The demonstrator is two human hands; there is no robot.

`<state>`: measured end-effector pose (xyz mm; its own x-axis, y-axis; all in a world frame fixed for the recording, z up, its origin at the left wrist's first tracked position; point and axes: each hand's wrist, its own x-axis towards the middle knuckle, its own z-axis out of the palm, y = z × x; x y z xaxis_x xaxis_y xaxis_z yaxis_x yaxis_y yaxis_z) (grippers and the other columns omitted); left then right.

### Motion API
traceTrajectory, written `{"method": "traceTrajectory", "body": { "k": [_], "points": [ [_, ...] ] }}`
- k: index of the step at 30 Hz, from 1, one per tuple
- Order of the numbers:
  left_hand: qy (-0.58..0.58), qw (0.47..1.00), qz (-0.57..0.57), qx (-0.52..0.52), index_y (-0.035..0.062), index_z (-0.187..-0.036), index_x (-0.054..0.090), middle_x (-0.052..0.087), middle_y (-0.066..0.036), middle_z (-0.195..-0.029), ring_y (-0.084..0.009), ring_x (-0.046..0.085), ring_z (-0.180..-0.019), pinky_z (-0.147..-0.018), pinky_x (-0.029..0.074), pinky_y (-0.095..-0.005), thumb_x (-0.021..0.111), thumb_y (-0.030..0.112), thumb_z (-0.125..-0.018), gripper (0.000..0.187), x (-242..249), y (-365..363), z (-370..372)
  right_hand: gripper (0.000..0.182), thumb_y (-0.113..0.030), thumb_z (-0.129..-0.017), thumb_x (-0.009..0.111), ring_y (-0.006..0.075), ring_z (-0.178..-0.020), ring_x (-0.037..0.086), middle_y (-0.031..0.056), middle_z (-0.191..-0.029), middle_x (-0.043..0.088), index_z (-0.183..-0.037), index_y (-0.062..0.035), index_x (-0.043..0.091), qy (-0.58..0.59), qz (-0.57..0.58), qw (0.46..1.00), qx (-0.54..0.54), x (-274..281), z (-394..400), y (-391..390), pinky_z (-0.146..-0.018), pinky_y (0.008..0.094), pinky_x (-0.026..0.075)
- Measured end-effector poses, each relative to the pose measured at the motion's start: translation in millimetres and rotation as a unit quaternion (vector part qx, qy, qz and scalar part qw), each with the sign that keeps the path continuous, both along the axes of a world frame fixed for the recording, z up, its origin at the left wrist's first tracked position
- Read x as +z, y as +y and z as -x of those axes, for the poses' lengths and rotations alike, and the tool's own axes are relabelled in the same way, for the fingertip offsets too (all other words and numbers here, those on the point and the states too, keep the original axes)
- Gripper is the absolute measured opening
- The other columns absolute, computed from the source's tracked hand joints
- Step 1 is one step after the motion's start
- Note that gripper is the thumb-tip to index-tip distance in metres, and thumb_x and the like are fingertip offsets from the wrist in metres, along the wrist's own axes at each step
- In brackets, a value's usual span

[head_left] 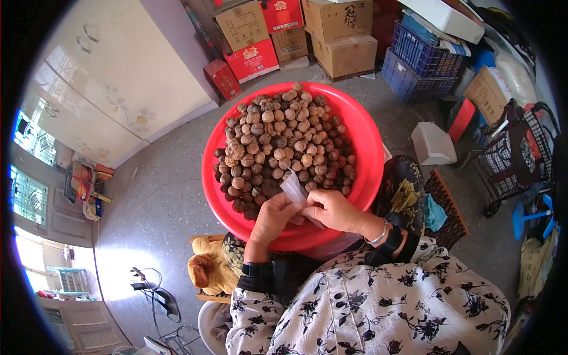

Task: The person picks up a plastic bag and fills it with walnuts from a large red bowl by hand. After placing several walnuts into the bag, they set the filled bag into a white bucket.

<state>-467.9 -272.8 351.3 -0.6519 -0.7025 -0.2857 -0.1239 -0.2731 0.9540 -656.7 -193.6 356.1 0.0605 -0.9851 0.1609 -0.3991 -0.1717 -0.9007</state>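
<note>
A wide red basin (370, 127) holds a heap of brown walnuts (284, 127). Over its near rim, my left hand (275, 219) and my right hand (332, 211) meet with fingers closed on a thin, whitish plastic bag (294, 188). The bag rises from between the fingertips toward the walnuts, and its upper end is narrow. Whether its mouth is parted cannot be made out. Both hands hover close to the nearest walnuts, with thumbs and forefingers pinched together.
Cardboard boxes (346, 56) and blue crates (423, 56) stand behind the basin. A white cabinet (100, 77) is at the left, a wheeled cart (512, 157) at the right. A plush toy (222, 266) lies left of my lap, near cables (157, 296) on the floor.
</note>
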Motion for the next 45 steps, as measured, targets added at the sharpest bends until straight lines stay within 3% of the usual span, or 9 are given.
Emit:
{"method": "traceTrajectory", "body": {
  "k": [2, 6, 13, 23, 25, 30, 35, 42, 45],
  "points": [
    [-0.005, 1.000, 0.006, 0.004, -0.0026, -0.103, 0.062, 0.069, -0.008, -0.090, -0.0143, 0.067, -0.074, -0.070, 0.056, -0.0261, 0.062, 0.011, -0.097, 0.015, -1, 1, 0, 0.016, -0.010, -0.093, 0.066, 0.0111, -0.061, 0.058, 0.0051, -0.070, 0.059, -0.085, -0.0020, 0.054, -0.023, 0.057, 0.998, -0.026, -6, 3, -2, -0.055, 0.0297, 0.047],
    [0.042, 0.998, -0.002, 0.054, -0.0004, -0.098, 0.058, 0.069, -0.010, -0.087, -0.0159, 0.067, -0.070, -0.065, 0.057, -0.0275, 0.061, 0.009, -0.096, 0.011, -1, 1, 0, 0.013, -0.010, -0.096, 0.062, 0.0044, -0.052, 0.050, -0.0023, -0.069, 0.055, -0.090, -0.0057, 0.051, -0.215, -0.136, 0.965, -0.058, 4, 11, 0, -0.045, 0.0210, 0.038],
    [0.009, 0.992, 0.052, 0.116, 0.0040, -0.085, 0.047, 0.062, -0.007, -0.075, -0.0152, 0.063, -0.058, -0.053, 0.056, -0.0288, 0.061, 0.004, -0.092, 0.016, -4, 0, 2, 0.012, -0.005, -0.092, 0.064, 0.0007, -0.061, 0.046, -0.0043, -0.082, 0.053, -0.096, -0.0073, 0.053, -0.388, -0.108, 0.914, -0.038, 18, 27, 3, -0.049, 0.0175, 0.035],
    [-0.160, 0.980, 0.119, 0.019, 0.0039, -0.086, 0.054, 0.058, -0.005, -0.072, -0.0146, 0.062, -0.059, -0.052, 0.053, -0.0288, 0.066, 0.006, -0.089, 0.013, -17, 0, 6, 0.012, 0.004, -0.083, 0.063, 0.0097, -0.066, 0.059, 0.0038, -0.075, 0.059, -0.088, -0.0039, 0.055, -0.102, 0.122, 0.984, -0.080, 19, 13, 5, -0.061, 0.0270, 0.048],
    [-0.178, 0.947, 0.266, -0.026, 0.0024, -0.091, 0.060, 0.061, -0.007, -0.073, -0.0148, 0.062, -0.064, -0.057, 0.051, -0.0301, 0.071, 0.013, -0.086, 0.016, -30, -3, 7, 0.012, 0.003, -0.081, 0.064, 0.0171, -0.063, 0.063, 0.0077, -0.071, 0.061, -0.087, -0.0039, 0.056, -0.002, 0.103, 0.989, -0.108, 5, 14, 0, -0.060, 0.0307, 0.050],
    [-0.168, 0.928, 0.328, 0.055, 0.0022, -0.091, 0.064, 0.065, -0.014, -0.083, -0.0287, 0.064, -0.079, -0.074, 0.052, -0.0368, 0.075, 0.016, -0.080, 0.020, -28, -7, 3, 0.013, 0.003, -0.080, 0.065, 0.0236, -0.062, 0.064, 0.0108, -0.070, 0.061, -0.086, -0.0035, 0.056, 0.004, 0.110, 0.985, -0.130, -8, 15, -5, -0.059, 0.0326, 0.051],
    [-0.295, 0.775, 0.504, 0.242, 0.0057, -0.102, 0.061, 0.060, -0.019, -0.106, -0.0392, 0.057, -0.099, -0.086, 0.049, -0.0457, 0.070, 0.000, -0.073, 0.030, -19, -20, -15, 0.013, 0.003, -0.080, 0.065, 0.0215, -0.063, 0.064, 0.0101, -0.070, 0.062, -0.087, -0.0027, 0.055, -0.023, 0.101, 0.983, -0.152, -18, 20, -9, -0.059, 0.0317, 0.051],
    [-0.344, 0.756, 0.523, 0.189, 0.0028, -0.109, 0.059, 0.055, -0.024, -0.118, -0.0443, 0.055, -0.110, -0.092, 0.048, -0.0479, 0.074, 0.000, -0.069, 0.043, -36, -40, -32, 0.010, 0.001, -0.084, 0.065, 0.0135, -0.065, 0.062, 0.0068, -0.072, 0.062, -0.088, -0.0004, 0.056, -0.094, 0.046, 0.987, -0.124, -19, 23, -10, -0.061, 0.0292, 0.051],
    [-0.378, 0.814, 0.400, 0.187, 0.0028, -0.110, 0.059, 0.056, -0.023, -0.118, -0.0437, 0.056, -0.108, -0.091, 0.048, -0.0486, 0.075, 0.001, -0.069, 0.045, -40, -40, -29, 0.009, 0.000, -0.086, 0.064, 0.0121, -0.067, 0.062, 0.0062, -0.073, 0.062, -0.089, 0.0001, 0.056, -0.105, 0.042, 0.986, -0.119, -18, 23, -9, -0.061, 0.0290, 0.051]
  ]
}}
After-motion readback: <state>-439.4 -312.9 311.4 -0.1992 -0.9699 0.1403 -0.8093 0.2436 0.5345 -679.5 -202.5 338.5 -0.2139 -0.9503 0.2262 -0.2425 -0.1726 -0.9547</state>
